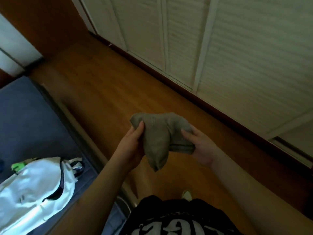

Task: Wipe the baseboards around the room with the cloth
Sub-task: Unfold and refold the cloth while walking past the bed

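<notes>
The grey-brown cloth (pixel 160 138), soft, limp and bunched into loose folds, hangs in mid-air over the wooden floor (pixel 105 92), pinched by the left hand (pixel 130 148) at its upper corner and by the right hand (pixel 199 148) closed on its folded edge. Held this loosely, a drooping tail could slip free or drag on the floor. The dark glossy baseboard (pixel 194 97) under the pale louvred closet doors (pixel 237 48) sits well apart, unwiped.

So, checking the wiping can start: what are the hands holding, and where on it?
Both hold the grey cloth: left hand pinches its upper left corner, right hand grips its folded right edge.
</notes>
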### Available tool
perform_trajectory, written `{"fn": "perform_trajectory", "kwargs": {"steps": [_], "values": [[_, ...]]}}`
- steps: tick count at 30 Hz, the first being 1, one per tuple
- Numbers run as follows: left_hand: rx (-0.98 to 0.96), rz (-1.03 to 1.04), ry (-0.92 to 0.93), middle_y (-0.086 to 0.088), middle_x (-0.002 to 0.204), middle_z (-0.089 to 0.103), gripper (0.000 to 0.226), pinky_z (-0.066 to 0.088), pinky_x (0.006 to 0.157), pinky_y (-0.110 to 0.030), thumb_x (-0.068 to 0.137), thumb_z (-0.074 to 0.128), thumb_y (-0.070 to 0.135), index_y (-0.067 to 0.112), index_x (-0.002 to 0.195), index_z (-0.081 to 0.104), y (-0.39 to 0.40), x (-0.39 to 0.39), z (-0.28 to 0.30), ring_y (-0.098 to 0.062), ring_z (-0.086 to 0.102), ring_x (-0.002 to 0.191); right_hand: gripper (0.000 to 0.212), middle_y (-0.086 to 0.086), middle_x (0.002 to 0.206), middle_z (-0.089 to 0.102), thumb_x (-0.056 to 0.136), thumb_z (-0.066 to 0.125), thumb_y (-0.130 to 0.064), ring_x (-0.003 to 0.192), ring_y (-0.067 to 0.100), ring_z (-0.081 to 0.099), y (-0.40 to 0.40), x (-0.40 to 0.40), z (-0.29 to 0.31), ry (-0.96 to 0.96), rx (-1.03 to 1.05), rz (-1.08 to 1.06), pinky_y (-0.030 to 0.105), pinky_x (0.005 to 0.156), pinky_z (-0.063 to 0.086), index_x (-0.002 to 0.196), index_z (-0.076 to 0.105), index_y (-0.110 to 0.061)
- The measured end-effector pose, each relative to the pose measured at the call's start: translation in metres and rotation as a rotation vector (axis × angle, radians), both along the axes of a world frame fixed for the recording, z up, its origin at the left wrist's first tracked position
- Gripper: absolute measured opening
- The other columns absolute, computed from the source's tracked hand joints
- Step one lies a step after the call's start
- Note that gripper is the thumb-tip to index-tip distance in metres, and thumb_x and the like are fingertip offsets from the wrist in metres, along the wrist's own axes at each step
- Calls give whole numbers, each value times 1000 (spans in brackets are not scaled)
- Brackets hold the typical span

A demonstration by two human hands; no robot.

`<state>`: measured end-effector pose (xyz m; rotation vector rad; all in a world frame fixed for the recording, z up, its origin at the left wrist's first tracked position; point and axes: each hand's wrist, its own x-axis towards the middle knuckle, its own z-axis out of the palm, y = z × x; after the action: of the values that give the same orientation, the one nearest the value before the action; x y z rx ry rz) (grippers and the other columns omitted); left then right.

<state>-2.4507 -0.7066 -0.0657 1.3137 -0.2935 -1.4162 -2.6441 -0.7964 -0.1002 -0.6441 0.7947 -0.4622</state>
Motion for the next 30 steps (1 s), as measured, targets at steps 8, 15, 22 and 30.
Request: {"fn": "perform_trajectory", "kwargs": {"steps": [8,15,22,30], "values": [[118,234,254,-16,120,69,52,58,83,-40,96,50,48,9,128,61,-2,63,-4,-28,70,106,26,1,104,75,93,61,-19,94,21,72,-34,92,4,106,-104,47,33,74,60,119,63,-18],[194,299,168,-12,112,73,50,57,78,-39,94,55,52,13,124,64,-23,155,-34,-27,71,101,29,4,114,72,97,55,-19,104,23,69,-73,203,10,113,-209,190,31,78,58,126,58,-17],[73,339,-164,-3,125,63,60,59,84,-34,84,76,28,28,136,45,-36,265,-31,-19,67,107,57,-5,120,68,75,75,-32,107,13,67,-100,322,20,228,-471,432,34,92,55,128,54,-31],[-18,458,-150,-3,119,65,45,56,69,-21,95,62,13,24,136,48,-71,344,-33,-11,71,94,42,-9,111,72,76,72,-39,101,12,69,-148,398,15,264,-596,453,37,89,56,116,61,-33]]}}
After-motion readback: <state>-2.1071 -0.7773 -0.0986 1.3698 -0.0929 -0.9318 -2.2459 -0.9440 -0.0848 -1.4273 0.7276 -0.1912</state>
